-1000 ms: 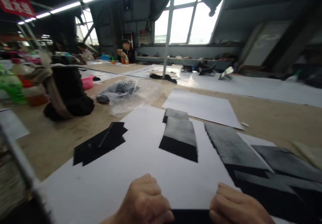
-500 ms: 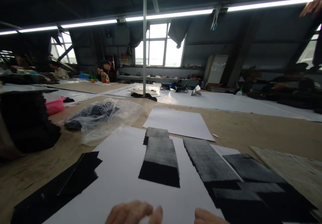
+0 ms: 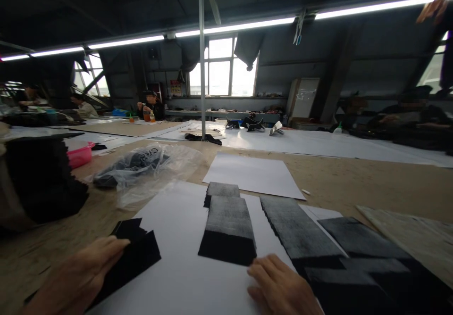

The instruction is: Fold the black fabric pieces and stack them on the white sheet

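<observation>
My left hand [image 3: 83, 270] is at the lower left, its fingers pressed together on a black fabric piece [image 3: 141, 261] that slants over the white sheet [image 3: 177, 277]. Another black piece [image 3: 129, 227] shows beneath it. At the lower middle, my right hand [image 3: 283, 282] rests over the sheet with bent fingers and the thumb a little apart. Its fingertips are at the near right corner of a black piece with a greyish upper part [image 3: 228, 232]. To the right, several similar pieces [image 3: 300, 227] lie overlapping.
A clear plastic bag [image 3: 145, 169] with dark contents lies beyond the sheet, near a pink basin [image 3: 80, 155]. A dark upright stack [image 3: 40, 178] stands at left. Past a second white sheet [image 3: 253, 173] rises a metal pole [image 3: 202, 70]. Other people sit at far tables.
My left hand has moved left onto the black pieces, and the top one has shifted to the right. My right hand has come further into view, up to the middle piece's corner.
</observation>
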The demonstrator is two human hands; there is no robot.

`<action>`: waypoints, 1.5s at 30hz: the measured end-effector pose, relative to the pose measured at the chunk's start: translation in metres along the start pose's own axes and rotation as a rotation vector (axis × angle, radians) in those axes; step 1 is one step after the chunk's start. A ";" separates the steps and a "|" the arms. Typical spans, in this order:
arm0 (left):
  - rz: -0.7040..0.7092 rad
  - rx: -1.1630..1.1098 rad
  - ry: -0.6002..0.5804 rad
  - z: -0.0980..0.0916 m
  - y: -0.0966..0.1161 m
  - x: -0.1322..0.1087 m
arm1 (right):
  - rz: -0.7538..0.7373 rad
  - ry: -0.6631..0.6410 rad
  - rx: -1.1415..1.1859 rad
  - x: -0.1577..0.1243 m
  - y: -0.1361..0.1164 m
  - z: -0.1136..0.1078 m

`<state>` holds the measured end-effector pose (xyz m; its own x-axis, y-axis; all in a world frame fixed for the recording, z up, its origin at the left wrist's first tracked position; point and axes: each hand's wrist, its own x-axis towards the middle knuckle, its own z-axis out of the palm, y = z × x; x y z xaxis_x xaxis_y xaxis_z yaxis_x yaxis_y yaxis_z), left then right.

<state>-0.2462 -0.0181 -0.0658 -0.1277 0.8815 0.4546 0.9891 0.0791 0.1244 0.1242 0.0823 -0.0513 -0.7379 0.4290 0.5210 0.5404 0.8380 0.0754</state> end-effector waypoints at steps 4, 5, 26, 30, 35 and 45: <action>0.053 0.375 0.068 -0.008 0.003 0.017 | 0.016 -0.206 -0.083 0.031 -0.008 0.013; 0.108 0.397 0.151 -0.007 0.013 0.016 | -0.015 -0.239 -0.088 0.036 -0.008 0.015; 0.277 -0.403 -0.157 0.037 0.171 0.052 | 0.323 -0.255 -0.029 0.064 0.015 0.019; 0.264 -0.391 -0.197 0.040 0.170 0.053 | 0.536 -0.172 0.019 0.071 0.022 0.012; 0.283 -0.390 -0.211 0.040 0.167 0.052 | 0.655 -0.054 -0.027 0.078 0.038 0.000; 0.303 -0.412 -0.135 0.040 0.164 0.052 | 0.261 0.359 -0.252 0.003 0.034 -0.069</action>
<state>-0.0873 0.0593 -0.0573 0.1973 0.8907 0.4095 0.8655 -0.3544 0.3539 0.1683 0.0887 0.0119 -0.4038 0.4327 0.8060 0.8013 0.5924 0.0834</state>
